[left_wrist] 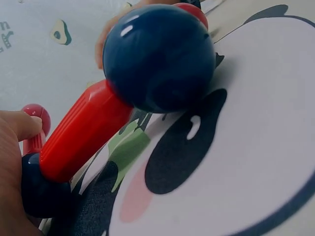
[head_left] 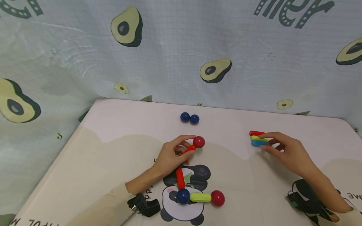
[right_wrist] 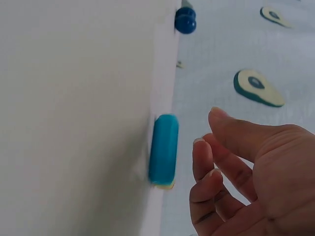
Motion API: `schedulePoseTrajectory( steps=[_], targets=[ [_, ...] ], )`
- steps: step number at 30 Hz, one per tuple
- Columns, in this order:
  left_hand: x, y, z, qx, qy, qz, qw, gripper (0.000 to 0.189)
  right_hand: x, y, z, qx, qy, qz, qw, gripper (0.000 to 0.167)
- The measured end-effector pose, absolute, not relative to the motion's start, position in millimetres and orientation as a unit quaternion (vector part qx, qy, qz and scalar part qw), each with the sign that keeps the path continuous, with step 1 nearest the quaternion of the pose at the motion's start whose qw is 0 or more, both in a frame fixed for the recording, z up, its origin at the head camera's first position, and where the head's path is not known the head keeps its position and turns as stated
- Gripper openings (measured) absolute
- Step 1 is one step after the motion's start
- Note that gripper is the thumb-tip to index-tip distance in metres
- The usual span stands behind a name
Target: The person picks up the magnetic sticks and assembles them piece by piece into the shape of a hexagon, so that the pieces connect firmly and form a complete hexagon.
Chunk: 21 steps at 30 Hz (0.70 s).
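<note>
My left hand (head_left: 171,154) grips the far end of a chain of balls and rods. A red ball (head_left: 199,142) and a red rod (head_left: 190,148) stick out between its fingers; a dark blue ball (left_wrist: 44,191) sits by the palm in the left wrist view. From there a second red rod (head_left: 180,178) leads to another blue ball (head_left: 183,196), a yellow-green rod (head_left: 200,197) and a red ball (head_left: 218,198). My right hand (head_left: 292,153) hovers at three loose rods, red (head_left: 256,133), yellow-green (head_left: 255,138) and blue (head_left: 258,143), thumb and forefinger apart, holding nothing.
Two loose blue balls (head_left: 189,118) lie side by side toward the back of the table (head_left: 226,169). The tabletop carries a printed panda (head_left: 183,210). Behind it hangs a curtain (head_left: 169,62) with avocado prints.
</note>
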State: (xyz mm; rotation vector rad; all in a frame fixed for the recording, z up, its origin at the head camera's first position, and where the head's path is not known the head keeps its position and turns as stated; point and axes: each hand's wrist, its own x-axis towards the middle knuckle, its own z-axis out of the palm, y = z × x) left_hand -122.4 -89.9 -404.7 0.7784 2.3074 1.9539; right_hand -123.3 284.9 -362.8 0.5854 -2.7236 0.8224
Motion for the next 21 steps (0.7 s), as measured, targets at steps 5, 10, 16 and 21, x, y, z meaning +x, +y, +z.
schedulePoseTrajectory(
  steps=[5, 10, 16, 21],
  targets=[
    [-122.1, -90.7, -404.6, 0.253, 0.738, 0.626, 0.005, 0.045, -124.3, 294.0, -370.1, 0.182, -0.936, 0.278, 0.112, 0.037],
    [-121.9, -90.8, -405.5, 0.253, 0.739, 0.625, 0.005, 0.045, -125.4, 295.4, -374.4, 0.19, -0.936, 0.27, 0.121, 0.036],
    [-122.1, -90.9, -405.6, 0.253, 0.739, 0.625, 0.005, 0.045, -125.3, 296.3, -377.5, 0.193, -0.938, 0.264, 0.117, 0.036],
    [-122.0, -90.5, -405.1, 0.254, 0.736, 0.627, 0.006, 0.045, -124.0, 297.5, -379.6, 0.175, -0.945, 0.262, 0.09, 0.031]
  ],
)
